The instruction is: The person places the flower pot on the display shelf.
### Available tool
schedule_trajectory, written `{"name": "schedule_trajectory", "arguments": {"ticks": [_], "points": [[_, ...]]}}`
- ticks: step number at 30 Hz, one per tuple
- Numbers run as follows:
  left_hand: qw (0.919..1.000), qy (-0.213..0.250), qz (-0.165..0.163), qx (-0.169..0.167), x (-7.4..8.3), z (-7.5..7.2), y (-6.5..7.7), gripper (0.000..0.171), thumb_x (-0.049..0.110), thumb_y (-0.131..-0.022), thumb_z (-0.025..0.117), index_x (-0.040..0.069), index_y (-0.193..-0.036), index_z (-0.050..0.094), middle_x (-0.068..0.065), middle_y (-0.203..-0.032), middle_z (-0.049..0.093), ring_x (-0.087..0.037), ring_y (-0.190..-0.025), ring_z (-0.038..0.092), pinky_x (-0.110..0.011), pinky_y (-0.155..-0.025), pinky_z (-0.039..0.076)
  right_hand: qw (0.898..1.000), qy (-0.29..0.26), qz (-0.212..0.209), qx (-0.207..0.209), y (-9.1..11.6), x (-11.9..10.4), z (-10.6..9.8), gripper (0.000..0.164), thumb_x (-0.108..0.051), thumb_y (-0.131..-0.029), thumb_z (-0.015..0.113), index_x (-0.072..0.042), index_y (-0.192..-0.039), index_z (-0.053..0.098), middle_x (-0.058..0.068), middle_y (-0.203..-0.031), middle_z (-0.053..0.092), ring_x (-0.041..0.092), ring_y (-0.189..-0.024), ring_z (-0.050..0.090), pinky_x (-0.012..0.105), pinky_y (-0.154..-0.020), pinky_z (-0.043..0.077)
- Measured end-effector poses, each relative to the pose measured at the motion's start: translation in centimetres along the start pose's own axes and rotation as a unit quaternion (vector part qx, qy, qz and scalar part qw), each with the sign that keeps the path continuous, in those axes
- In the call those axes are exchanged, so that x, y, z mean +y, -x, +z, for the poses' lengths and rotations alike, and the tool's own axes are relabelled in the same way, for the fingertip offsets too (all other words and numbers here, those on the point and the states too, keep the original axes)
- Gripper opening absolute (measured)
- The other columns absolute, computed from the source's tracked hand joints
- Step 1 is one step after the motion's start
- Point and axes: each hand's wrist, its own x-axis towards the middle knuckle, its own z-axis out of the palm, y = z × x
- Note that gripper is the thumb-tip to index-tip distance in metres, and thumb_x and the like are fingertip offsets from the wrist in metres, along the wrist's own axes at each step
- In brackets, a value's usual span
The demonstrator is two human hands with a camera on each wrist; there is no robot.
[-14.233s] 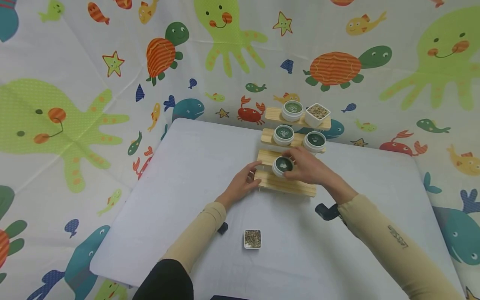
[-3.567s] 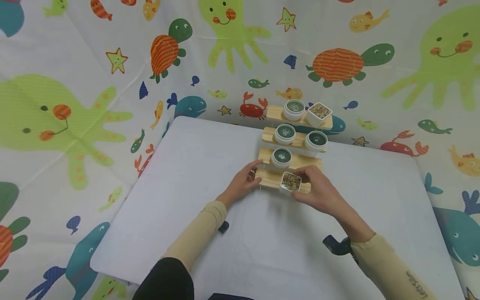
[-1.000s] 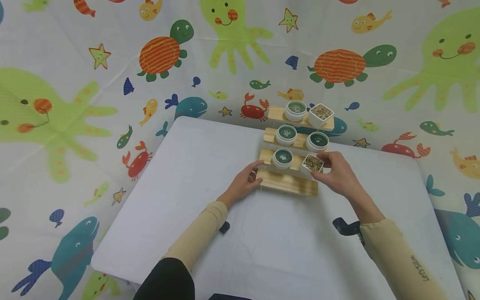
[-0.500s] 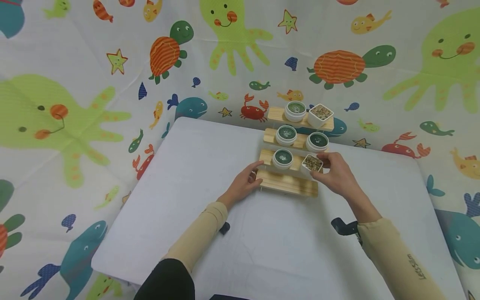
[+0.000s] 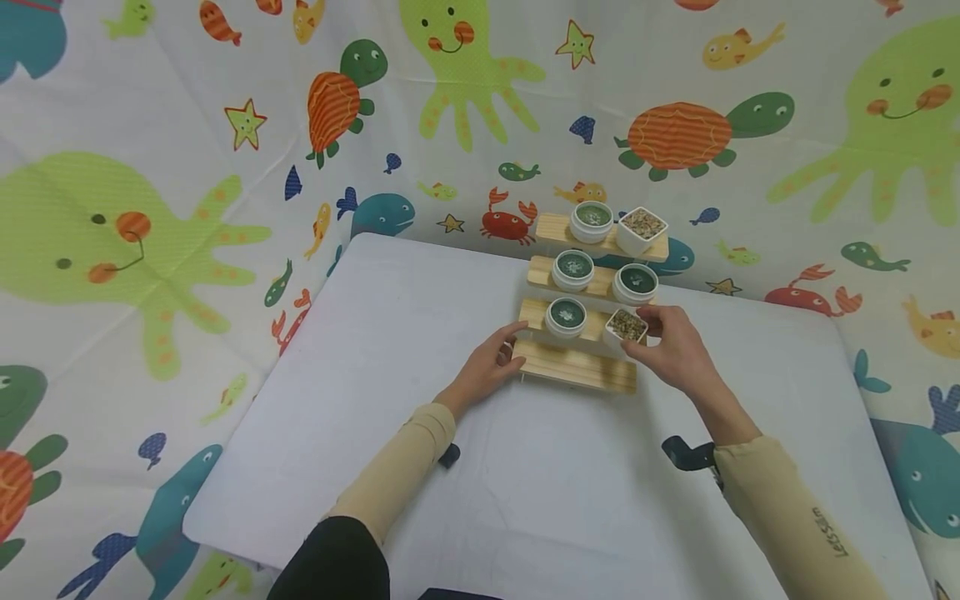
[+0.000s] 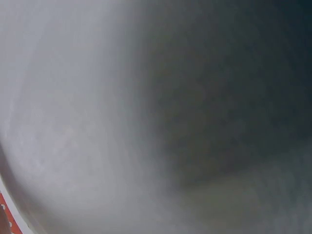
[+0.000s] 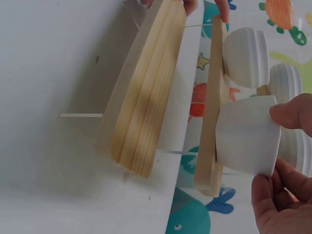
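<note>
My right hand (image 5: 677,348) pinches a small square white pot (image 5: 626,327), filled with brown grainy bits, by its rim. In the right wrist view that pot (image 7: 246,135) rests on the right part of a wooden shelf (image 7: 210,112), second from the bottom. My left hand (image 5: 483,367) grips the left ends of the two lower shelves of the tiered wooden stand (image 5: 573,367). Left of the square pot stands a round white pot (image 5: 566,317) with a dark green top. The left wrist view is a blur that shows no hand clearly.
Two more round pots, a left one (image 5: 572,270) and a right one (image 5: 635,283), stand one shelf higher. The top shelf bears a round pot (image 5: 592,222) and a square pot (image 5: 642,230). Behind the white table (image 5: 390,333) hangs a sea-animal cloth (image 5: 465,183).
Earlier my right hand held the round pot, with the square pot on the table. The square pot then moved over the bottom shelf and up to the one above. Little differs over the last second.
</note>
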Motion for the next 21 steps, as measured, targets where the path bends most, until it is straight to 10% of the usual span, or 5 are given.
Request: {"name": "schedule_trajectory", "arguments": {"ticks": [21], "points": [[0.9999,-0.013,0.008,-0.005,-0.12,-0.14,-0.05,0.06,0.028,-0.09,0.057,0.038,-0.141,0.026,-0.001,-0.107,0.052,-0.008,-0.086,0.053,-0.023,-0.075,0.047,1.0,-0.005,0.017,0.014,0.21,0.29,0.39,0.063,-0.028,-0.081,0.069,0.006,-0.127,0.043,0.023,-0.118,0.043,0.037,-0.107,0.05,0.049,-0.092,0.043]]}}
